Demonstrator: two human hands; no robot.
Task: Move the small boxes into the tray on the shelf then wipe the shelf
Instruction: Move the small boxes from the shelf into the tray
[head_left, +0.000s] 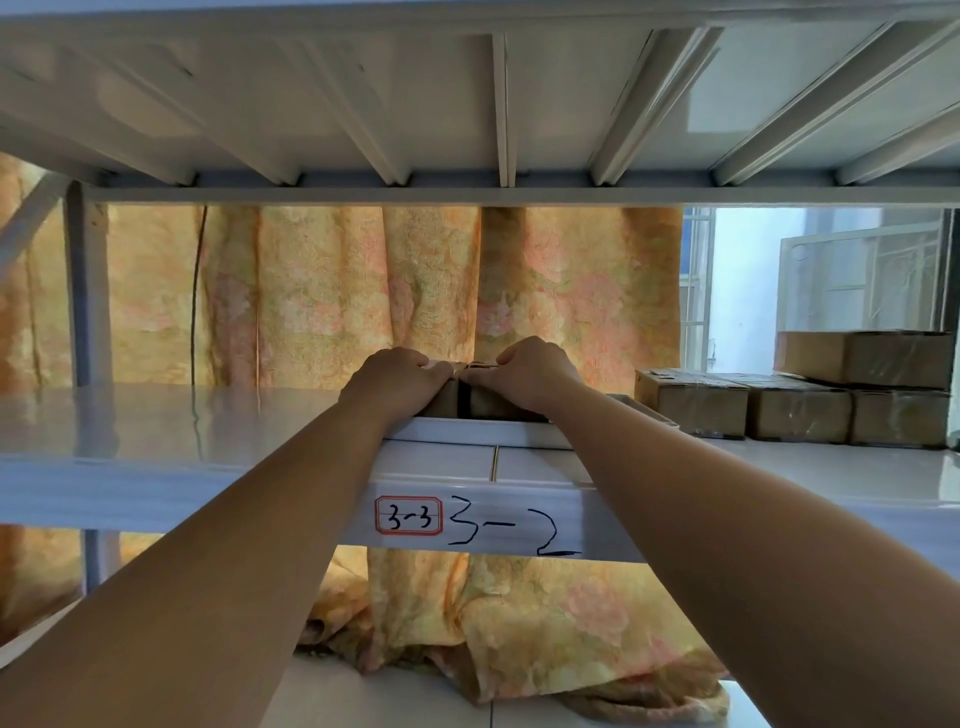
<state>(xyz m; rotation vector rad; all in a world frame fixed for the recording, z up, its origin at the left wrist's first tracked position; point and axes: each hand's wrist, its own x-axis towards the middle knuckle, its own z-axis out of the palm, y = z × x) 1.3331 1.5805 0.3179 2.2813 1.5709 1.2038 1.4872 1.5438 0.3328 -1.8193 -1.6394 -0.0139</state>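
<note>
White metal shelf (156, 431), glossy top. White tray (483, 432) at front edge, near middle. Three taped cardboard boxes (800, 415) in touching row toward right end. Front edge bears red-bordered sticker (409, 515) "3-3", with handwritten "3-2" beside it.

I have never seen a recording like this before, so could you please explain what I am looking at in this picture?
There is no machine here. A person wears a camera on the head, so this single picture looks forward and down along their bare arms. The left hand and right hand each grip one of two small boxes, which sit side by side in a white tray on the shelf. More cardboard boxes are stacked further right on the same shelf. A flowered curtain hangs behind, and handwritten labels mark the shelf's front edge.
</note>
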